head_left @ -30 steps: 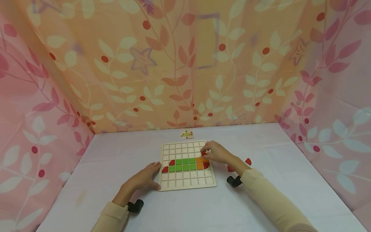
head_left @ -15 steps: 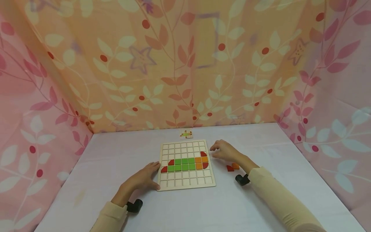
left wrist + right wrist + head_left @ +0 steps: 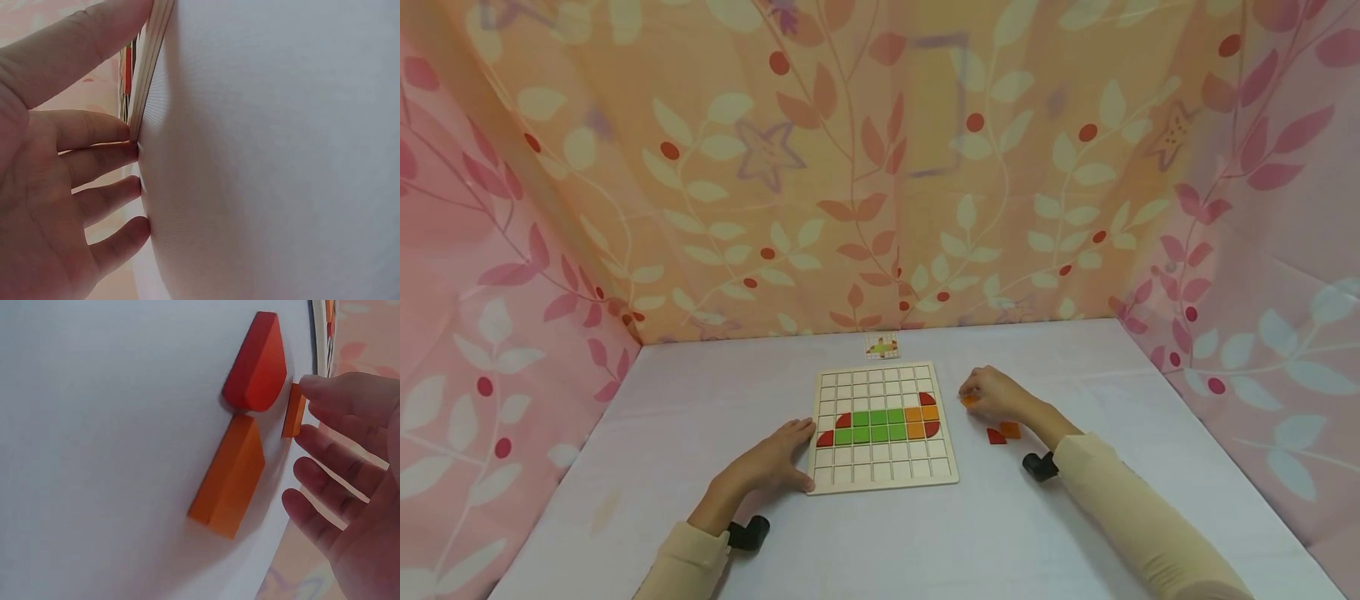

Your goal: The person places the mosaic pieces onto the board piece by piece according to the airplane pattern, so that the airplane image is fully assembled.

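A pale wooden grid board point(image 3: 880, 476) lies on the table, with green squares point(image 3: 880, 425), orange squares point(image 3: 914, 422) and red quarter-round pieces point(image 3: 844, 420) set in its cells. My left hand point(image 3: 778, 458) rests at the board's left edge, thumb near the front corner; in the left wrist view its fingers point(image 3: 103, 165) are spread and nearly straight. To the right of the board, my right hand point(image 3: 996, 395) pinches an orange block point(image 3: 294, 411) between thumb and fingers, low over the table. Just below that hand lie a red quarter-round block point(image 3: 257, 365) and another orange block point(image 3: 230, 478).
A small pattern card point(image 3: 882, 345) lies behind the board, showing a coloured figure on a grid. Patterned cloth point(image 3: 880, 208) hangs at the back and both sides of the white table point(image 3: 880, 550). Each wrist carries a black camera point(image 3: 749, 533).
My right hand has left the red piece on the board's right side and moved right to the table, where it now pinches an orange block. The left hand stays at the board's edge.
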`<state>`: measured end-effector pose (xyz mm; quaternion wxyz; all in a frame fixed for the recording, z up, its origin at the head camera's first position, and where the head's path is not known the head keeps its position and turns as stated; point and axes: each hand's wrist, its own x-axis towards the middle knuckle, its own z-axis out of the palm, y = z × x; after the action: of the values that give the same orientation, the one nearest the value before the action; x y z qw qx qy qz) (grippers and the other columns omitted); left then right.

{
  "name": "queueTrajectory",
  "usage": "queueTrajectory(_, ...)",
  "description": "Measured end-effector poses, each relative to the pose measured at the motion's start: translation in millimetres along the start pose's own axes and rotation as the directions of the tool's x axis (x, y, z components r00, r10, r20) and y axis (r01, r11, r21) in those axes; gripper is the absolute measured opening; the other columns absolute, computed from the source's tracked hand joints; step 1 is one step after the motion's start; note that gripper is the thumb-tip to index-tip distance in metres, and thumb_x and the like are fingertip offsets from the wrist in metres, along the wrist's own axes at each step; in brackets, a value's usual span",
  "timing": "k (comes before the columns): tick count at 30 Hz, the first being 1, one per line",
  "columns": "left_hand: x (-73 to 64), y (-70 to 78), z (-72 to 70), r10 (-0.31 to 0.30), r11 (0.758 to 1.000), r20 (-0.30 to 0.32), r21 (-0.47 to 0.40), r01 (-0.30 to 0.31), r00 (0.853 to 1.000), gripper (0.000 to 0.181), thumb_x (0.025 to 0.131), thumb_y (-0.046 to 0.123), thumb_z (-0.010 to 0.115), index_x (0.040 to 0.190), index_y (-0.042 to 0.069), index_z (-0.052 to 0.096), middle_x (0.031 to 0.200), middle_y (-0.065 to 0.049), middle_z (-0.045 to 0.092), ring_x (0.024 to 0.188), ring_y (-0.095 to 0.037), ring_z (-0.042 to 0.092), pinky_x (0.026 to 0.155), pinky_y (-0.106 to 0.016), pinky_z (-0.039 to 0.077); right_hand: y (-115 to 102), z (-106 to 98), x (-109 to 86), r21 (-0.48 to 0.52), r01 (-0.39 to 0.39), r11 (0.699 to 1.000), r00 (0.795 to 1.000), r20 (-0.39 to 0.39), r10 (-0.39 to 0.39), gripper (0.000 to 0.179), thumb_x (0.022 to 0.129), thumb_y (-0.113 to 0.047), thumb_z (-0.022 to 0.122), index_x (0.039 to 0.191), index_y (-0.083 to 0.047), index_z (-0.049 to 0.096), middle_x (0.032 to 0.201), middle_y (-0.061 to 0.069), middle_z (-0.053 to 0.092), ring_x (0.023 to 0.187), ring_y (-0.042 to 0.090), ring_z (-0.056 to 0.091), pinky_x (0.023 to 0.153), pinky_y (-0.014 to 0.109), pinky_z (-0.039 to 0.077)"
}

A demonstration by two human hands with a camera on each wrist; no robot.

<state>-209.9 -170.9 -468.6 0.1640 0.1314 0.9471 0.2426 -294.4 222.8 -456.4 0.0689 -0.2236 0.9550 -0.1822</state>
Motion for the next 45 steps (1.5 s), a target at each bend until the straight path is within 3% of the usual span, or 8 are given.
queueTrajectory(20, -4.2, 0.6, -1.4, 0.003, 1.0, 0.002, -0.018, -0.003, 1.0, 0.097, 0.068, 0.024, 0.088, 0.148, 0.003, 0.039, 0.158, -0.014, 0.033, 0.149, -0.038, 0.023, 0.117, -0.057, 0.025, 2.8, 3.7, -1.5, 0.012, -0.105, 0.994, 0.994, 0.034, 0.104, 0.02, 0.081, -0.009, 0.075, 0.101, -0.01, 0.077, 0.097, 0.001, 0.065, 0.09, 0.018, 0.052, 0.089, 0.039, 0.053)
queueTrajectory(33, -1.7, 0.1, -1.5, 0.014, 1.0, 0.004, -0.004, -0.014, 1.0, 0.097, 0.068, 0.024, 0.088, 0.148, 0.003, 0.038, 0.158, -0.014, 0.033, 0.149, -0.038, 0.022, 0.117, -0.057, 0.025, 2.4, 4.3, -2.3, 0.033, -0.131, 0.991, 0.991, 0.035, 0.129, 0.02, 0.081, -0.009, 0.076, 0.101, -0.01, 0.077, 0.099, 0.001, 0.065, 0.092, 0.019, 0.052, 0.089, 0.038, 0.054)
queueTrajectory(45, -2.8, 1.8, -1.5, 0.008, 1.0, 0.002, 0.003, -0.008, 1.0, 0.097, 0.068, 0.024, 0.088, 0.148, 0.003, 0.039, 0.158, -0.013, 0.033, 0.149, -0.036, 0.022, 0.118, -0.056, 0.025, 3.8, 4.6, -2.3, 0.014, -0.109, 0.994, 0.994, 0.031, 0.109, 0.02, 0.081, -0.01, 0.076, 0.101, -0.009, 0.077, 0.097, 0.001, 0.066, 0.09, 0.018, 0.052, 0.089, 0.038, 0.053)
